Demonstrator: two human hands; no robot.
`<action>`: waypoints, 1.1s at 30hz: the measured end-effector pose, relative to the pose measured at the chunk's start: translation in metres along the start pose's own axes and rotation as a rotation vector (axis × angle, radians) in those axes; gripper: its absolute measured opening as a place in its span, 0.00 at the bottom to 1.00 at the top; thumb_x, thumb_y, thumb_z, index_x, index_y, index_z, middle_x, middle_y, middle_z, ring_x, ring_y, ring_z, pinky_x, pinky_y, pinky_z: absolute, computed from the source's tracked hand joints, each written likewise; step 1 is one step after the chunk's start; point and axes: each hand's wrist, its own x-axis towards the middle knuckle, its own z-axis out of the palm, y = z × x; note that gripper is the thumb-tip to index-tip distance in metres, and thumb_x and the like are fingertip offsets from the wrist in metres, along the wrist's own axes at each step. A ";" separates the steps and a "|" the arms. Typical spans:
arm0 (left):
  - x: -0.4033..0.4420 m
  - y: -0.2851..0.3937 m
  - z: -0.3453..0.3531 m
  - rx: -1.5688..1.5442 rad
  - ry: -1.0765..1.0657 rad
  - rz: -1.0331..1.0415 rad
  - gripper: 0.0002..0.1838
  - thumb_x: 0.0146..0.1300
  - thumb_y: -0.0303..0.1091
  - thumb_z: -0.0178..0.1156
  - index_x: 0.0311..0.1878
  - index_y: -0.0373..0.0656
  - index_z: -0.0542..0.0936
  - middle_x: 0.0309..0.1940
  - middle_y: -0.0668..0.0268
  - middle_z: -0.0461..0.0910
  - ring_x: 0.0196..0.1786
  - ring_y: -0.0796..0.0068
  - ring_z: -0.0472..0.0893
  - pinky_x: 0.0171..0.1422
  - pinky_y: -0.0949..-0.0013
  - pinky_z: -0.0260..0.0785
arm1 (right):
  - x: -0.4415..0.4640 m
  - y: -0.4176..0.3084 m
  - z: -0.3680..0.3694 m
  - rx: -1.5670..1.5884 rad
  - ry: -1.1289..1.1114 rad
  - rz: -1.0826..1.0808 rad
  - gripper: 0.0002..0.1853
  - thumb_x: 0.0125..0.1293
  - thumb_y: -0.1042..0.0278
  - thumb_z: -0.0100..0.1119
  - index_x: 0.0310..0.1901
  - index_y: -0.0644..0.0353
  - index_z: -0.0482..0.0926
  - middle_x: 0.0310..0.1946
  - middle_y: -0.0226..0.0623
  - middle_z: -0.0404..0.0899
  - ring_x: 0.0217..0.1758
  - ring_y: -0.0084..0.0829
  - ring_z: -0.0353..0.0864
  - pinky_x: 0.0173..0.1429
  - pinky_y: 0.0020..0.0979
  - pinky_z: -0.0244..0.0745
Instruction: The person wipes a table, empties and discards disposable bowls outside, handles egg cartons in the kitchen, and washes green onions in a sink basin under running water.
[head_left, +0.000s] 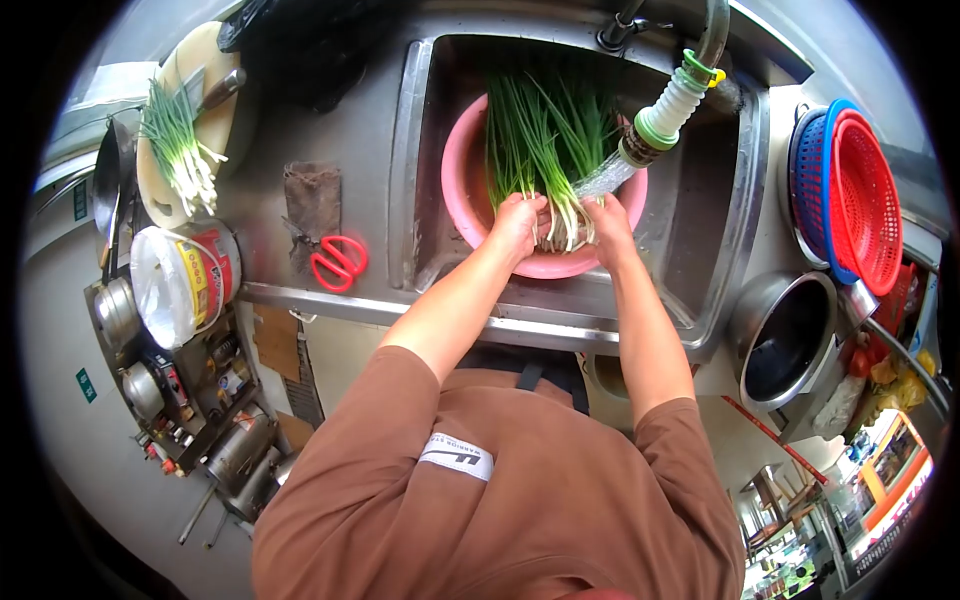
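A bunch of green onions (545, 130) lies across a pink basin (462, 180) in the metal sink, white root ends toward me. My left hand (518, 222) is closed around the white ends on the left side. On the right, my right hand (608, 222) grips the same bunch, its fingers partly hidden by the stalks. Water runs from the faucet's white and green hose nozzle (662, 118) onto the onions near my right hand.
Red scissors (340, 262) and a brown cloth (312, 200) lie on the counter left of the sink. More green onions (180, 150) and a knife (220, 90) rest on a cutting board (208, 48). Colanders (868, 200) and a metal pot (785, 340) stand at right.
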 end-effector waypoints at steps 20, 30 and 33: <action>-0.021 0.012 0.030 -0.194 -0.238 -0.133 0.07 0.68 0.31 0.53 0.47 0.41 0.72 0.44 0.54 0.78 0.44 0.54 0.81 0.45 0.53 0.79 | -0.006 -0.009 -0.010 0.159 -0.131 -0.054 0.13 0.73 0.66 0.46 0.51 0.65 0.72 0.39 0.39 0.80 0.35 0.28 0.82 0.38 0.31 0.82; -0.024 0.012 0.013 -0.139 -0.260 -0.083 0.03 0.68 0.29 0.51 0.41 0.40 0.71 0.37 0.56 0.78 0.36 0.59 0.80 0.36 0.56 0.78 | -0.014 0.002 0.011 -0.080 -0.172 -0.163 0.14 0.72 0.66 0.46 0.52 0.65 0.66 0.35 0.41 0.81 0.29 0.31 0.83 0.29 0.30 0.82; -0.019 0.008 0.013 -0.179 -0.206 -0.081 0.04 0.68 0.28 0.51 0.41 0.38 0.70 0.37 0.52 0.78 0.36 0.55 0.81 0.35 0.51 0.78 | -0.011 0.000 0.012 0.024 -0.017 -0.040 0.15 0.72 0.63 0.43 0.52 0.65 0.67 0.37 0.43 0.81 0.31 0.35 0.84 0.32 0.33 0.81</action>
